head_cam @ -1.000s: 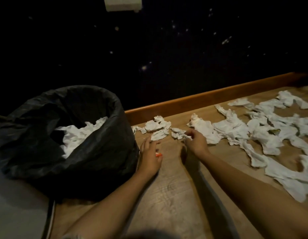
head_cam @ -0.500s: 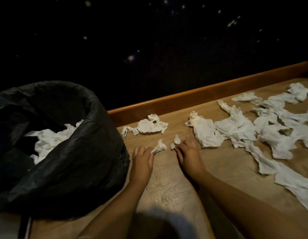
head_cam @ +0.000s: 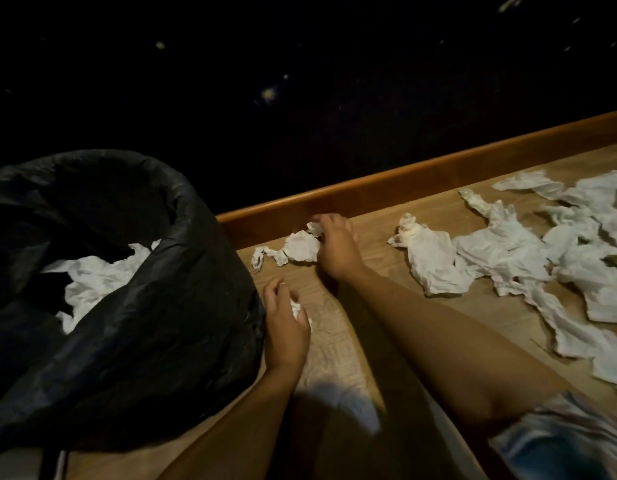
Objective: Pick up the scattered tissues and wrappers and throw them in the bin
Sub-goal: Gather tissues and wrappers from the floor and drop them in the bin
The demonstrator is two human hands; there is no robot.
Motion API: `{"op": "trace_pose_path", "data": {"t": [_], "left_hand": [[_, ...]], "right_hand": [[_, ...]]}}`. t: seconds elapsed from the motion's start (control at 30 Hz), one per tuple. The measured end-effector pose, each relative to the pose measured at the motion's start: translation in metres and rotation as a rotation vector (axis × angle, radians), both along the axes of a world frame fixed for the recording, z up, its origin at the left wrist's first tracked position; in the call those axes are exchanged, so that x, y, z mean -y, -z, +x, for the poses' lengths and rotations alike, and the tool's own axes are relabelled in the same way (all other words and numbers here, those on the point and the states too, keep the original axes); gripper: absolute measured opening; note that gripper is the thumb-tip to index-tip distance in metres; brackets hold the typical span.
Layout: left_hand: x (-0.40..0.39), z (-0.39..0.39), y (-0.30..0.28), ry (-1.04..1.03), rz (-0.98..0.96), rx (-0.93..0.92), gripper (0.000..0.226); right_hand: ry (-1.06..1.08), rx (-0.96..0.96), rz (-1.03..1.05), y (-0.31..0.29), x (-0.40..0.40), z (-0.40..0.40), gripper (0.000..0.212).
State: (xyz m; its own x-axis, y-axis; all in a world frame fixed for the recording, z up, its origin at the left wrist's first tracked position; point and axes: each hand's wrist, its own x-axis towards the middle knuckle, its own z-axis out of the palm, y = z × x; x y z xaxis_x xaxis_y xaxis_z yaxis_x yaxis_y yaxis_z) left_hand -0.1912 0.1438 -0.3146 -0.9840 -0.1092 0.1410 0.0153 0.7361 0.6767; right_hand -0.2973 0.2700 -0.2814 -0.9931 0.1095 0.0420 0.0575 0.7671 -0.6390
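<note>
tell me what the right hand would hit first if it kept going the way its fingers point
The right hand already touches a crumpled tissue; going straight on, it would likely meet the wooden ledge just beyond, though depth is unclear.

No legible text, labels, brands or numbers anywhere.

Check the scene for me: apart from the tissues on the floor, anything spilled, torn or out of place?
Nothing odd stands out. The bin is upright with its liner folded over the rim and tissues inside; the loose tissues lie dry on the floor.
</note>
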Motion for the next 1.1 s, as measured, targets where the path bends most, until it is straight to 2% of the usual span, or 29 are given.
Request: {"op": "trace_pose_path", "data": {"t": [0.07,0.13,0.2,0.33,0.43,0.53,0.6,0.7,0.8,0.87,0.93,1.0,1.1], "left_hand": [[0.000,-0.003,0.000,0.008,0.027,-0.021,0.047],[-0.002,-0.009,-0.001,-0.022,0.048,-0.043,0.045],[-0.009,-0.019,-0.003,-0.089,0.032,-0.040,0.040],[-0.020,-0.048,-0.004,-0.186,-0.162,0.014,0.059],[-0.016,-0.069,0.007,-0.145,-0.242,0.061,0.049],[-0.018,-0.067,0.009,-0.056,-0.117,0.026,0.030],[-0.022,-0.056,0.008,0.012,-0.031,-0.029,0.022],[-0.030,-0.042,0.003,0.137,0.028,-0.081,0.023],[-0.040,-0.031,-0.004,0.230,0.076,-0.110,0.020],[-0.047,-0.025,-0.007,0.220,0.112,-0.108,0.018],[-0.056,-0.020,-0.007,0.154,0.157,-0.071,0.018],[-0.065,-0.016,-0.007,0.061,0.221,-0.028,0.016],[-0.076,-0.008,-0.007,-0.052,0.367,0.035,0.017]], "right_hand": [[-0.142,0.009,0.115,0.013,-0.004,0.005,0.042],[-0.226,-0.011,0.203,0.025,-0.013,0.018,0.053],[-0.201,-0.079,0.189,0.034,-0.023,0.033,0.053],[-0.018,-0.211,0.100,0.044,-0.042,0.054,0.018],[-0.003,-0.231,0.030,0.043,-0.053,0.069,0.010],[-0.032,-0.275,-0.067,0.031,-0.060,0.081,0.026],[-0.011,-0.328,-0.065,0.017,-0.068,0.088,0.025],[0.112,-0.394,-0.010,0.000,-0.091,0.088,0.030],[0.289,-0.243,0.136,0.003,-0.120,0.083,0.045],[0.257,-0.086,0.139,0.014,-0.133,0.090,0.050],[0.141,-0.036,0.189,0.026,-0.138,0.108,0.050],[0.090,-0.068,0.255,0.035,-0.136,0.129,0.046],[0.081,-0.183,0.207,0.040,-0.131,0.155,0.026]]}}
